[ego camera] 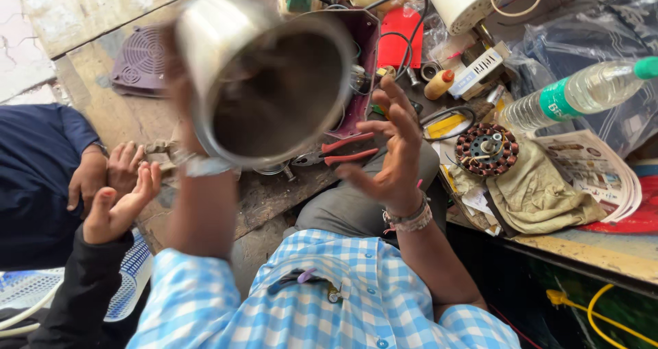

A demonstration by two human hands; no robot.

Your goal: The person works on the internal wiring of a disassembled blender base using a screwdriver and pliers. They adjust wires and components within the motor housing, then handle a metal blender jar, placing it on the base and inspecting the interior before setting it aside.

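My left hand (173, 81) is raised toward the camera and grips a shiny steel vessel (267, 81) whose dark open mouth faces me. The vessel hides most of that hand; a watch shows at the wrist. My right hand (394, 150) is held up just right of the vessel, palm toward it and fingers spread, holding nothing and not touching it. A band sits on its wrist. My blue checked shirt fills the bottom of the view.
Red-handled pliers (336, 153) lie on the worn wooden bench (110, 116). A copper-wound motor stator (486, 149), a plastic water bottle (582, 92), a cloth (541, 191) and papers sit right. Other people's hands (113, 184) rest at left near a purple grille (140, 61).
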